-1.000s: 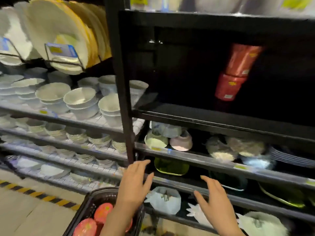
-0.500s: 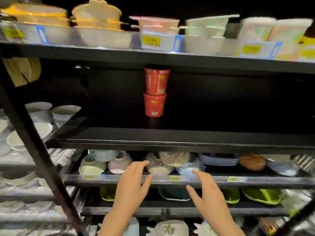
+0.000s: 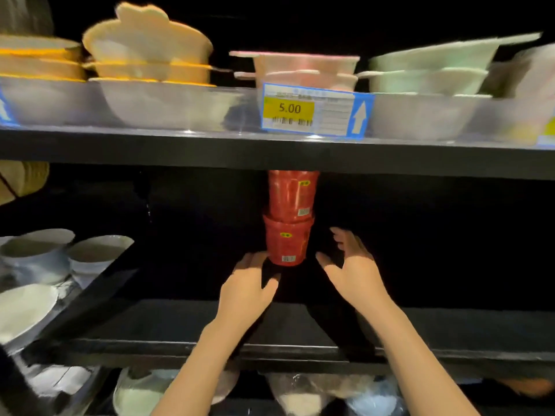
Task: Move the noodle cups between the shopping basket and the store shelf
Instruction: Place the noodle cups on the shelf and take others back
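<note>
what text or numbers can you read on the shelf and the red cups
"5.00": yellow patch of the price tag on the upper shelf edge.
Price tag's fine print and barcode: too blurred.
Yellow stickers and barcode labels on the upper noodle cup and lower noodle cup: too small to read.

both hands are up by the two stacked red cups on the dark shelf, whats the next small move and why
Probably close both hands inward onto the lower noodle cup. The left hand and right hand flank it with open fingers, neither has a grip yet, and the upper noodle cup rests on it, so a steady two-sided hold seems wise.
</note>
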Action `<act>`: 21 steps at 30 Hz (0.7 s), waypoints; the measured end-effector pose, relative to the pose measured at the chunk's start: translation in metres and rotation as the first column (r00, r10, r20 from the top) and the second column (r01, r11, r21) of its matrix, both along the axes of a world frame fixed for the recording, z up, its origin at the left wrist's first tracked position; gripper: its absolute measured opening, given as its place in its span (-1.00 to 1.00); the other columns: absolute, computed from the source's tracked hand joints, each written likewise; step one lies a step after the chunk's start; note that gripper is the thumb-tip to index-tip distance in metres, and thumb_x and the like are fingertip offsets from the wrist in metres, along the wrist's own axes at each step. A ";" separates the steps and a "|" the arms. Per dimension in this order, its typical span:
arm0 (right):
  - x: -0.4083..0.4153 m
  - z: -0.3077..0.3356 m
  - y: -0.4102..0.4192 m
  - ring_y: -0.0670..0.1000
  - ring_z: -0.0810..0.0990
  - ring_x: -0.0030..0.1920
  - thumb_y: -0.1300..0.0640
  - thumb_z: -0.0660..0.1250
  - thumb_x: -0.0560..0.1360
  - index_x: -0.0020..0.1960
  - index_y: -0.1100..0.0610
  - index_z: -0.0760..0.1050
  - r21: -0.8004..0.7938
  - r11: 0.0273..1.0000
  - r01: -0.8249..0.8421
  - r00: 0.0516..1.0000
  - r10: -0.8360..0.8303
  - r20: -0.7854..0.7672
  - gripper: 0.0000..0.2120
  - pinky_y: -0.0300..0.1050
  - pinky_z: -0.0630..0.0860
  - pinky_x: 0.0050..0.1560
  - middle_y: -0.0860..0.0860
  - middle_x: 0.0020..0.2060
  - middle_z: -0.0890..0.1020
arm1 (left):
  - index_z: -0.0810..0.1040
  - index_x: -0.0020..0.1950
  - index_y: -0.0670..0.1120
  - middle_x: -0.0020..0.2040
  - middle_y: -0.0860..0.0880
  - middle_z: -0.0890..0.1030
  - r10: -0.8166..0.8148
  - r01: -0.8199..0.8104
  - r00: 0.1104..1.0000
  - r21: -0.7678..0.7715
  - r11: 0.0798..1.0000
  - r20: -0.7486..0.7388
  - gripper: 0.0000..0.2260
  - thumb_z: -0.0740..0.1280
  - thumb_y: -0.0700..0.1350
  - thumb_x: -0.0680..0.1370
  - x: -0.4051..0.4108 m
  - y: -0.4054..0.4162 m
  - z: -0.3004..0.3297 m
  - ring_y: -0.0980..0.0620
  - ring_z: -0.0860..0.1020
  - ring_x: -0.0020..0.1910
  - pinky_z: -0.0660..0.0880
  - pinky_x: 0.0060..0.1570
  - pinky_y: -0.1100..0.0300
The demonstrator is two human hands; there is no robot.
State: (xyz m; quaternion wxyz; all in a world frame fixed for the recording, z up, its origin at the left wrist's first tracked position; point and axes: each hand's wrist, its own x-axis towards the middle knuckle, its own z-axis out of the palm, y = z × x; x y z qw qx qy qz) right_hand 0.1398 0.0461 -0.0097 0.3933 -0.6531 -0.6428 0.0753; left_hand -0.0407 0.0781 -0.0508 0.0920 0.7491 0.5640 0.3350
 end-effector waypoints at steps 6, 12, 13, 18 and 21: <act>-0.005 0.015 0.073 0.06 0.37 0.36 -0.10 0.37 0.45 0.50 0.12 0.07 0.053 0.998 -0.033 0.995 0.037 -0.094 -0.22 -0.05 0.35 0.28 0.08 0.41 0.31 | 0.19 0.44 -0.12 0.36 -0.08 0.35 -0.007 0.037 0.963 -0.108 0.993 0.269 -0.29 0.42 0.10 0.42 0.020 0.074 -0.001 -0.05 0.37 0.32 0.40 0.23 0.02; -0.011 0.030 0.122 0.08 0.41 0.34 -0.28 0.52 0.14 0.45 0.00 0.03 0.083 0.994 -0.073 0.912 0.100 -0.398 0.07 0.10 0.40 0.33 0.08 0.38 0.37 | 0.08 0.47 -0.06 0.39 -0.07 0.28 -0.057 0.158 0.843 -0.145 0.977 0.535 -0.06 0.56 0.05 0.25 0.033 0.112 -0.005 -0.05 0.34 0.35 0.36 0.29 -0.03; -0.011 0.031 0.127 0.11 0.47 0.29 -0.30 0.52 0.08 0.40 -0.03 0.08 0.095 0.991 -0.091 0.888 0.124 -0.444 0.05 0.12 0.45 0.27 0.08 0.33 0.43 | 0.08 0.46 -0.06 0.39 -0.06 0.28 -0.063 0.168 0.829 -0.138 0.976 0.556 -0.04 0.57 0.04 0.24 0.034 0.117 -0.007 -0.04 0.34 0.35 0.36 0.29 -0.02; -0.017 0.034 0.146 -0.02 0.53 0.18 0.10 0.60 0.22 0.24 -0.07 0.21 0.164 0.969 -0.183 0.833 0.242 -0.497 -0.25 -0.02 0.51 0.19 -0.04 0.18 0.51 | 0.01 0.47 0.05 0.41 -0.03 0.28 -0.088 0.232 0.770 -0.148 0.961 0.633 0.05 0.60 -0.02 0.17 0.041 0.130 -0.015 -0.03 0.33 0.37 0.35 0.31 -0.14; -0.019 0.033 0.151 -0.05 0.53 0.19 0.13 0.60 0.22 0.17 -0.13 0.29 0.196 0.962 -0.191 0.829 0.265 -0.493 -0.32 0.01 0.49 0.23 -0.04 0.18 0.53 | 0.04 0.47 0.02 0.38 -0.03 0.31 -0.086 0.242 0.740 -0.146 0.959 0.667 0.04 0.61 -0.08 0.16 0.047 0.133 -0.018 -0.01 0.35 0.35 0.35 0.31 -0.11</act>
